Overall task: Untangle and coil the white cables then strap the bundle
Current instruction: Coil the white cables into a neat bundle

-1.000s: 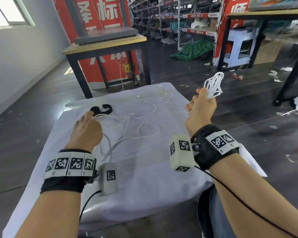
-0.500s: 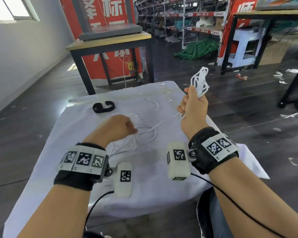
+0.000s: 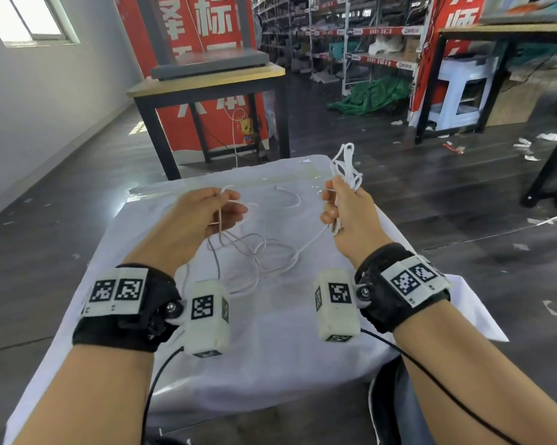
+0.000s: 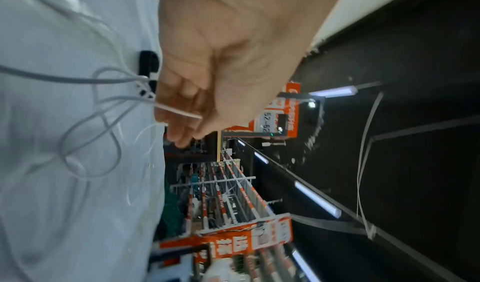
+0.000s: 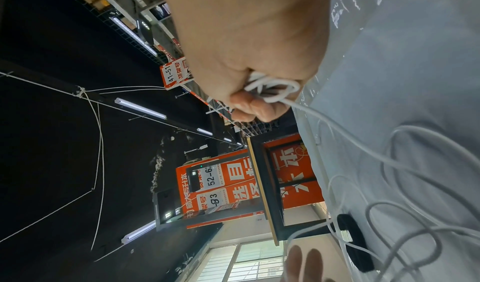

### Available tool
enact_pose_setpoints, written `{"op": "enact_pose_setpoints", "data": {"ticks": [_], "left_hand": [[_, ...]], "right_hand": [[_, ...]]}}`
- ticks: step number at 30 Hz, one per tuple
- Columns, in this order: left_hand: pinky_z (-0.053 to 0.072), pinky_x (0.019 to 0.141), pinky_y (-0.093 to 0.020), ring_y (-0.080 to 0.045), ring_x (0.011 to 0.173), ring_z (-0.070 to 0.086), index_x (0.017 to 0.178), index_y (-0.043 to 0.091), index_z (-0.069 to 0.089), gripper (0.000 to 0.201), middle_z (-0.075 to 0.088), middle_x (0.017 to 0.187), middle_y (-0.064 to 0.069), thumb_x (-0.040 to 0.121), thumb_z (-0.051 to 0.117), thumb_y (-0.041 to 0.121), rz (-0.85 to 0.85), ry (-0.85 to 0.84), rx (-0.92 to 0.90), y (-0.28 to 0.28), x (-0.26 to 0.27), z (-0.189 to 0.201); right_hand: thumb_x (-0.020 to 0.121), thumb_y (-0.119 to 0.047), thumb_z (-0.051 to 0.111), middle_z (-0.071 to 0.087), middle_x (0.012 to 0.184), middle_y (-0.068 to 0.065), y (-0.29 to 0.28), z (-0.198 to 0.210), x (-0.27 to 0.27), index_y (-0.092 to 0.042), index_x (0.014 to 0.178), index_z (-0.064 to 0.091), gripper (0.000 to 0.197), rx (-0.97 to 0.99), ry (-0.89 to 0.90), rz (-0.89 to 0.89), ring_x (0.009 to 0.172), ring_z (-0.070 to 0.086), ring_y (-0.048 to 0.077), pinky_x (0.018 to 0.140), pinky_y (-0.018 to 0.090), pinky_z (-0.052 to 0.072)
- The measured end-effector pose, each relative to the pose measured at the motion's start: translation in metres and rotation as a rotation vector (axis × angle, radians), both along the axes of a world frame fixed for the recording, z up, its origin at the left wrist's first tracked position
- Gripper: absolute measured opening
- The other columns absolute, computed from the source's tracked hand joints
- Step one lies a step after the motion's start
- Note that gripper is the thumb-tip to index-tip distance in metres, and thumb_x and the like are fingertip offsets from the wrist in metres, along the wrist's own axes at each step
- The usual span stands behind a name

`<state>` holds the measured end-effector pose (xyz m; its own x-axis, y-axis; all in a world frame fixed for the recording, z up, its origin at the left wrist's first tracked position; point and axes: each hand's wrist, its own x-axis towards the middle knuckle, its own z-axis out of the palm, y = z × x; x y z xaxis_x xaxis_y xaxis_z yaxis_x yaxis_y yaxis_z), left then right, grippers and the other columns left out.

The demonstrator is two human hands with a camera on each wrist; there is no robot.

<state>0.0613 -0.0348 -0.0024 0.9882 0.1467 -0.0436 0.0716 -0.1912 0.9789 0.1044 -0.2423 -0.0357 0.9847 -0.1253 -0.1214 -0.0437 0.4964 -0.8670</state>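
Note:
My right hand (image 3: 331, 200) is raised over the table's right side and grips a bundle of coiled white cable (image 3: 346, 168), whose loops stick up above the fist. One strand runs from that fist (image 5: 259, 101) down to loose tangled cable (image 3: 264, 252) on the white cloth. My left hand (image 3: 230, 203) is lifted at the centre left and pinches a few strands (image 4: 179, 112) between thumb and fingers. A black strap (image 4: 148, 66) lies on the cloth beyond the left hand. It also shows in the right wrist view as the black strap (image 5: 355, 243); in the head view it is hidden.
The white-covered table (image 3: 270, 348) ends close behind the hands. Beyond it stands a wood-topped table with black legs (image 3: 206, 78) before a red banner. Another black-legged table (image 3: 508, 30) stands at the right; shelving and litter fill the dark floor.
My left hand left the cloth near the black strap, rose toward the centre and lifted cable strands. My right hand with the coil moved a little left and closer.

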Motion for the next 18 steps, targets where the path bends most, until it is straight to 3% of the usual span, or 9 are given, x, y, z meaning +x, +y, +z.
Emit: {"op": "enact_pose_setpoints", "data": {"ticks": [2, 4, 6, 7, 9, 13, 16, 18], "left_hand": [[0.054, 0.079, -0.025, -0.016, 0.08, 0.066, 0.114, 0.008, 0.062, 0.021, 0.07, 0.095, -0.004, 0.1, 0.046, 0.013, 0.052, 0.015, 0.172, 0.002, 0.003, -0.001], [0.052, 0.078, -0.025, -0.018, 0.091, 0.064, 0.131, 0.011, 0.054, 0.033, 0.064, 0.111, -0.004, 0.099, 0.046, 0.012, 0.067, -0.001, 0.508, 0.002, 0.006, -0.007], [0.046, 0.094, -0.032, -0.022, 0.118, 0.052, 0.14, 0.019, 0.045, 0.043, 0.054, 0.132, -0.003, 0.097, 0.049, 0.013, 0.025, -0.08, 0.849, -0.004, 0.004, -0.01], [0.04, 0.102, -0.034, -0.02, 0.125, 0.046, 0.139, 0.021, 0.046, 0.044, 0.05, 0.137, -0.001, 0.096, 0.051, 0.014, -0.011, -0.145, 0.911, -0.009, 0.003, -0.01], [0.039, 0.105, -0.03, -0.012, 0.121, 0.051, 0.131, 0.025, 0.056, 0.036, 0.056, 0.133, 0.006, 0.096, 0.055, 0.02, -0.16, -0.201, 0.837, -0.021, -0.001, -0.007], [0.041, 0.095, -0.015, -0.005, 0.109, 0.059, 0.123, 0.026, 0.063, 0.031, 0.065, 0.12, 0.011, 0.093, 0.06, 0.032, -0.599, 0.011, 0.879, -0.041, -0.008, -0.018], [0.042, 0.085, -0.01, -0.007, 0.095, 0.067, 0.113, 0.022, 0.068, 0.021, 0.073, 0.101, 0.002, 0.092, 0.063, 0.02, -0.663, 0.123, 0.736, -0.041, -0.012, -0.022], [0.043, 0.078, -0.005, -0.009, 0.087, 0.069, 0.114, 0.021, 0.068, 0.023, 0.074, 0.094, -0.002, 0.094, 0.059, 0.014, -0.728, 0.147, 0.673, -0.038, -0.015, -0.016]], "right_hand": [[0.101, -0.02, 0.045, 0.047, 0.062, 0.001, 0.0, 0.0, 0.001, -0.01, 0.08, 0.052, 0.025, 0.059, -0.004, 0.016, 0.034, 0.029, 0.005, 0.037, 0.017, 0.029], [0.101, -0.02, 0.044, 0.042, 0.059, 0.0, 0.002, 0.0, 0.0, -0.009, 0.08, 0.052, 0.025, 0.12, -0.018, 0.05, 0.034, 0.028, 0.005, 0.037, 0.017, 0.029], [0.101, -0.019, 0.044, 0.04, 0.058, 0.0, 0.005, -0.001, -0.001, -0.009, 0.08, 0.052, 0.025, 0.164, -0.022, 0.094, 0.035, 0.028, 0.005, 0.037, 0.017, 0.029], [0.102, -0.019, 0.044, 0.04, 0.057, -0.001, 0.007, -0.001, -0.002, -0.009, 0.081, 0.052, 0.024, 0.18, -0.023, 0.113, 0.035, 0.028, 0.005, 0.037, 0.017, 0.029], [0.102, -0.019, 0.043, 0.04, 0.056, -0.001, 0.01, -0.001, -0.005, -0.008, 0.082, 0.051, 0.024, 0.213, -0.024, 0.137, 0.035, 0.029, 0.004, 0.037, 0.017, 0.03], [0.101, -0.018, 0.044, 0.038, 0.057, -0.001, 0.012, 0.002, -0.005, -0.009, 0.081, 0.049, 0.023, 0.273, -0.037, 0.016, 0.034, 0.031, 0.004, 0.038, 0.017, 0.032], [0.099, -0.017, 0.049, 0.035, 0.059, -0.003, 0.005, 0.004, -0.003, -0.016, 0.093, 0.053, 0.007, 0.15, -0.064, -0.199, 0.035, 0.031, 0.005, 0.042, 0.019, 0.033], [0.097, -0.02, 0.052, 0.039, 0.064, -0.003, 0.0, 0.003, -0.001, -0.023, 0.097, 0.051, 0.003, 0.014, -0.096, -0.268, 0.04, 0.031, 0.007, 0.043, 0.02, 0.036]]}}
